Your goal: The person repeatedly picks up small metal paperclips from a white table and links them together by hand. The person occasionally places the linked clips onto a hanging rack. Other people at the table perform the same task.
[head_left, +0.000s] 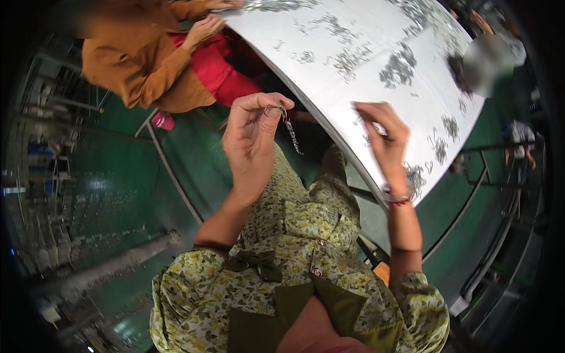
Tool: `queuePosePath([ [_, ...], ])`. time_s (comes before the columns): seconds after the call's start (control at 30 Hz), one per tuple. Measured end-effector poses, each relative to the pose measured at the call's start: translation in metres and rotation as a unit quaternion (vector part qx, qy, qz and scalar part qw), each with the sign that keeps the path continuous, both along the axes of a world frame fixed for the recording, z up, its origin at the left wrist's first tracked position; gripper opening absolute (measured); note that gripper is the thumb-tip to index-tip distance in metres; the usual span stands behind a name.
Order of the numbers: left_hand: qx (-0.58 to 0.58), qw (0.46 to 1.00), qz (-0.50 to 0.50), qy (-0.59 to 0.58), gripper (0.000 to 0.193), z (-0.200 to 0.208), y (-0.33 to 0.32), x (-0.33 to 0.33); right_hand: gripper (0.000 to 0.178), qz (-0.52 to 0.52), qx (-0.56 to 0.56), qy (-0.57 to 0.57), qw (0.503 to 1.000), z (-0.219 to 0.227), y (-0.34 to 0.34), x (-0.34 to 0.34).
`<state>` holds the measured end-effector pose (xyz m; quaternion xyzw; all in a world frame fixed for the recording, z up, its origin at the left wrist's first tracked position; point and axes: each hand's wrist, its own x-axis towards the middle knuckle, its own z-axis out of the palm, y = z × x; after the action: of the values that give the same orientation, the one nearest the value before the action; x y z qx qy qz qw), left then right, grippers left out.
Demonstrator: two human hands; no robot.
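Note:
Raised over my lap, my left hand (250, 138) pinches a short silvery metal chain (292, 132) between thumb and forefinger. A thin ring shows at the fingertips, and the chain hangs down freely from there. Over the near edge of the white table (329, 97), my right hand (387, 138) has its thumb and fingers drawn together. It is slightly blurred, and whatever may lie between its fingertips is too small to make out. Small metal pieces (414, 179) lie on the tabletop beside my right wrist.
Loose piles of small metal pieces (398, 66) are spread across the table. At the left sits a person in a brown top (138, 65), hands at the table edge; another person (488, 65) is at the far right. Metal stool legs (170, 167) stand on the green floor.

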<state>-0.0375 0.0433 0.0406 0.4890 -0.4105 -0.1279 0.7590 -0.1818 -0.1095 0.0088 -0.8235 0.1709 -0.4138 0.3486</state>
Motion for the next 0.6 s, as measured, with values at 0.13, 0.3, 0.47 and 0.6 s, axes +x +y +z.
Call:
queuePosePath([
  [0.13, -0.03, 0.998, 0.04, -0.032, 0.012, 0.043, 0.047, 0.019, 0.025, -0.01, -0.076, 0.275, 0.958, -0.034, -0.071, -0.048],
  [0.3, -0.019, 0.978, 0.173, -0.119, 0.01, 0.083, 0.075, 0.023, 0.019, 0.012, -0.092, 0.296, 0.951, -0.162, -0.179, -0.135],
  [0.47, -0.126, 0.934, 0.288, -0.169, 0.012, 0.098, 0.144, 0.013, 0.021, 0.058, -0.21, 0.378, 0.9, -0.151, -0.173, -0.103],
  [0.6, -0.119, 0.914, 0.344, -0.178, 0.013, 0.123, 0.167, 0.021, 0.023, -0.007, -0.167, 0.37, 0.914, -0.133, -0.171, -0.074],
])
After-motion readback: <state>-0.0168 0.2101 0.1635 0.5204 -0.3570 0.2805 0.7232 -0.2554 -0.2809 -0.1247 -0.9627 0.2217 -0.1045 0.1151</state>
